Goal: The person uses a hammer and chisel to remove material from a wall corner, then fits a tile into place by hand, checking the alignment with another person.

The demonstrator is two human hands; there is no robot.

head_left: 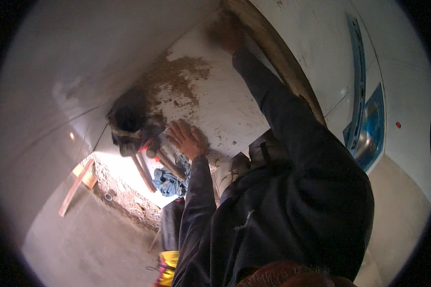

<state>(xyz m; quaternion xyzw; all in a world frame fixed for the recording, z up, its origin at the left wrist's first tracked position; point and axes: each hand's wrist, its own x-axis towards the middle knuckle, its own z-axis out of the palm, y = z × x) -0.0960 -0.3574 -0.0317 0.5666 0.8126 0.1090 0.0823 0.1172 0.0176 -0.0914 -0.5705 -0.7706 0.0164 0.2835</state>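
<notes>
My left hand point(187, 139) lies flat with its fingers spread on a pale, dirt-strewn slab point(225, 95). Beside its fingertips is a dark bucket-like container point(129, 115), its inside in shadow. Close below that hand are a tool with a wooden handle point(171, 165), a second wooden handle point(142, 172) and a crumpled blue cloth point(167, 182). My right hand point(227, 33) reaches to the far end of the slab, near its brown curved edge point(285, 48). Motion smears its fingers, so I cannot make out whether it holds anything. Brown crumbly dirt point(179, 76) spreads between the container and the slab's middle.
Smooth pale walls point(100, 43) rise at the left. A long metal bar point(357, 86) and a metal basin with a blue surround point(368, 138) stand at the right. At the lower left are a wooden strip point(75, 189), rubble point(134, 205) and a yellow bag point(169, 265).
</notes>
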